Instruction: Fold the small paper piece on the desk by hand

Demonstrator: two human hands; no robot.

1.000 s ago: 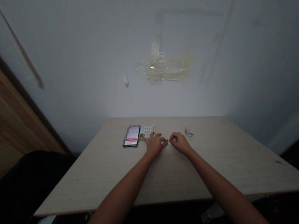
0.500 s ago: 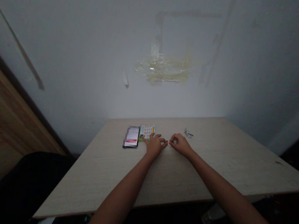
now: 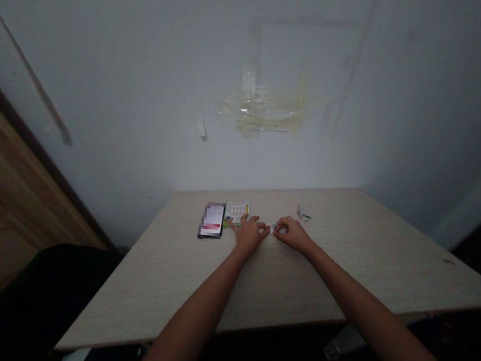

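Observation:
My left hand rests on the pale wooden table with its fingers curled and its fingertips pinched toward the right. My right hand lies just beside it, fingers also pinched. Between the two sets of fingertips sits a tiny pale piece, too small to name. A green and orange printed card lies just behind my left hand, touching its knuckles. Left of the card lies a phone with a lit screen.
A small crumpled wrapper lies on the table behind my right hand. The table's back edge stands against a white wall with old tape marks. A dark chair back is at the lower left, wooden panelling beyond it.
My right hand has slid slightly left, closing the gap to my left hand. The small piece shows more clearly between the fingertips.

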